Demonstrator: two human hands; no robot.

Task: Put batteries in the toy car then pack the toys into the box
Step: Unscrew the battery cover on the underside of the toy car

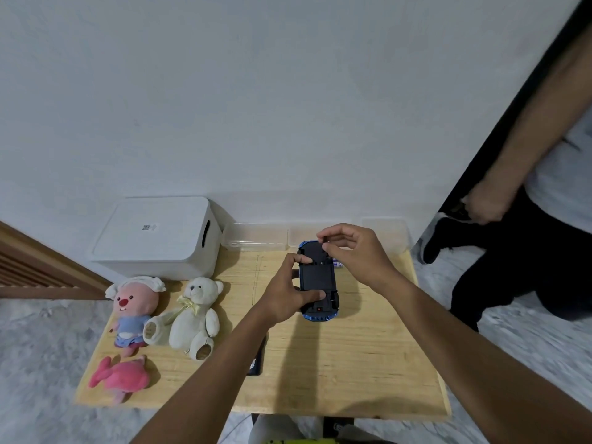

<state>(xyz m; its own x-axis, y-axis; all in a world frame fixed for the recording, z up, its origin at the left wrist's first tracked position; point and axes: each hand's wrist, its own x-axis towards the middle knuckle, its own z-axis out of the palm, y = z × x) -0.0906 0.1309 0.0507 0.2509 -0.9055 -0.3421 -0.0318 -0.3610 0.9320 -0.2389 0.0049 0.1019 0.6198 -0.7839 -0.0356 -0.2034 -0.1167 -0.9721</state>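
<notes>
A blue toy car [317,277] lies upside down above the wooden table [336,363], its black underside facing me. My left hand [288,296] grips its left side, thumb across the rear. My right hand [349,251] pinches at the car's far end with finger and thumb; whatever it pinches is too small to tell. A small purple-and-white item, maybe a battery [338,263], peeks out beside the car under my right hand. A white box [160,235] with its lid on stands at the table's back left.
Three soft toys lie at the left: a pink-faced doll [134,309], a white teddy bear [192,315] and a pink plush [123,376]. A dark flat object [258,363] sits under my left forearm. Clear containers [259,237] line the wall. Another person [528,219] crouches at the right.
</notes>
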